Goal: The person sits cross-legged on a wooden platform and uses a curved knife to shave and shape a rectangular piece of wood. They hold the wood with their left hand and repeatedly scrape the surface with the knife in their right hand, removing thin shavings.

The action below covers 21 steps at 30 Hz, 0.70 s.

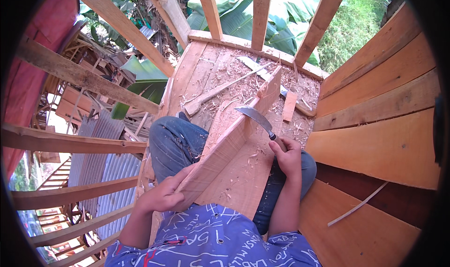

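My right hand (288, 158) is closed round the dark handle of a curved knife (257, 115). Its blade reaches left, with the tip lying at the top edge of a long wooden board (219, 157). This board is tilted up on its edge and runs away from me. At its near end my left hand (165, 194) grips it, the thumb lying on one face and the other fingers partly hidden. Beneath it, a wider flat plank (243, 175) with a few shavings on it lies between my legs.
Wood shavings cover the plank floor (197, 72) ahead. A long stick (220, 90), a saw-like blade (251, 63) and a small wood piece (289, 105) lie there. Slatted rails (89, 82) stand left and ahead. A plank wall (375, 136) rises on the right, near a thin strip (357, 205).
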Motion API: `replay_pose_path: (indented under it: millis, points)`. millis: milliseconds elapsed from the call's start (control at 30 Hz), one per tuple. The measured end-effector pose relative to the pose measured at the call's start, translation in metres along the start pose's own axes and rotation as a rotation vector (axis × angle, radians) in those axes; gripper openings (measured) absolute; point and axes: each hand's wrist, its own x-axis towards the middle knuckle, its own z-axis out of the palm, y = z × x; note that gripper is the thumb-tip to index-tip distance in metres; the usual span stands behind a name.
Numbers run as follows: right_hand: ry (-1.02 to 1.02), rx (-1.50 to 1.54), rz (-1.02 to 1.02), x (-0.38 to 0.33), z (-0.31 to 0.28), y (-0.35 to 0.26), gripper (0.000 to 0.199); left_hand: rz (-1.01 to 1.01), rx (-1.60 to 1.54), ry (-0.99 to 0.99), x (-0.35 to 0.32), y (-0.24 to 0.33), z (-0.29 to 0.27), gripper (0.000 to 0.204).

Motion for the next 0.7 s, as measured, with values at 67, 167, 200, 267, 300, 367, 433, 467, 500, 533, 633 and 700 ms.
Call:
replay_pose_path:
  millis: [67, 167, 200, 267, 300, 367, 433, 467, 500, 533, 633, 700]
  points:
    - [0.076, 0.004, -0.005, -0.001, 0.002, -0.002, 0.023, -0.001, 0.001, 0.006, -0.001, 0.001, 0.0, 0.085]
    - [0.19, 0.008, -0.068, -0.003, 0.005, -0.004, 0.024, 0.002, -0.01, 0.009, -0.001, 0.002, 0.0, 0.085]
    - [0.217, -0.012, -0.116, -0.002, 0.008, -0.001, 0.024, -0.001, -0.016, 0.009, -0.001, 0.001, -0.001, 0.085]
    - [0.234, -0.038, -0.148, -0.003, 0.008, 0.0, 0.024, 0.002, -0.025, 0.004, 0.0, -0.001, -0.001, 0.085]
    - [0.218, -0.04, -0.131, -0.004, 0.008, -0.003, 0.024, 0.004, -0.025, 0.003, 0.0, 0.0, -0.001, 0.085]
    - [0.141, -0.038, -0.099, -0.003, 0.006, -0.003, 0.023, 0.005, -0.021, 0.012, -0.001, 0.001, -0.001, 0.085]
    - [0.02, -0.034, -0.068, -0.001, 0.004, 0.0, 0.023, 0.003, -0.014, 0.028, -0.001, -0.001, -0.001, 0.086]
    - [0.002, -0.041, -0.037, -0.003, 0.004, 0.0, 0.023, 0.004, -0.013, 0.032, -0.001, -0.002, -0.001, 0.086]
    - [-0.012, -0.047, -0.007, -0.004, 0.004, -0.007, 0.023, 0.008, -0.011, 0.032, -0.002, -0.004, -0.002, 0.086]
    - [-0.026, -0.053, 0.023, -0.005, 0.004, -0.01, 0.024, 0.011, -0.008, 0.032, -0.001, -0.005, -0.003, 0.086]
    - [0.175, 0.015, 0.0, 0.002, 0.004, 0.0, 0.024, -0.007, -0.021, 0.031, -0.001, -0.004, -0.002, 0.086]
    - [0.148, -0.01, -0.029, 0.003, 0.008, 0.0, 0.024, -0.03, -0.003, 0.039, -0.002, 0.001, -0.003, 0.086]
